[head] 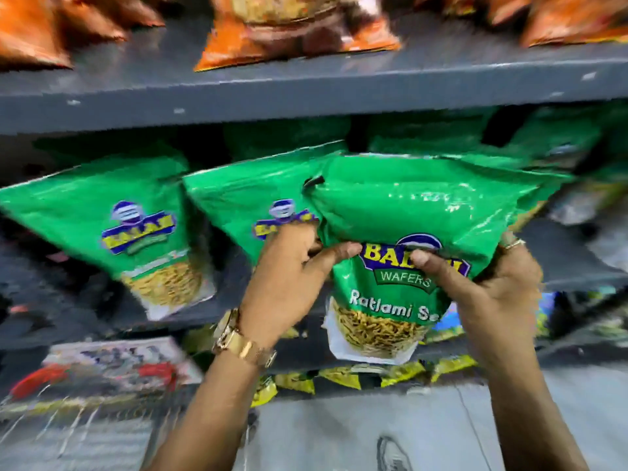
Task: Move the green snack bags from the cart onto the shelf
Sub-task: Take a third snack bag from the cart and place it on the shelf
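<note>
A green snack bag [404, 212] with a clear window of yellow sev is held upright in front of the grey shelf [306, 93]. My left hand [289, 280] grips its left edge, thumb across the front. My right hand [492, 290] grips its right side, thumb on the logo. Two more green bags stand on the shelf to the left: one at far left [112, 226], one [251, 202] partly behind the held bag. Further green bags [550, 144] show behind and to the right, blurred. The cart is out of view.
Orange snack bags [289, 32] fill the shelf above. Below are yellow-and-black packets [367, 372] and a blurred stack of packets [102, 372] at lower left. Grey floor [339, 433] shows between my forearms. A gold watch is on my left wrist.
</note>
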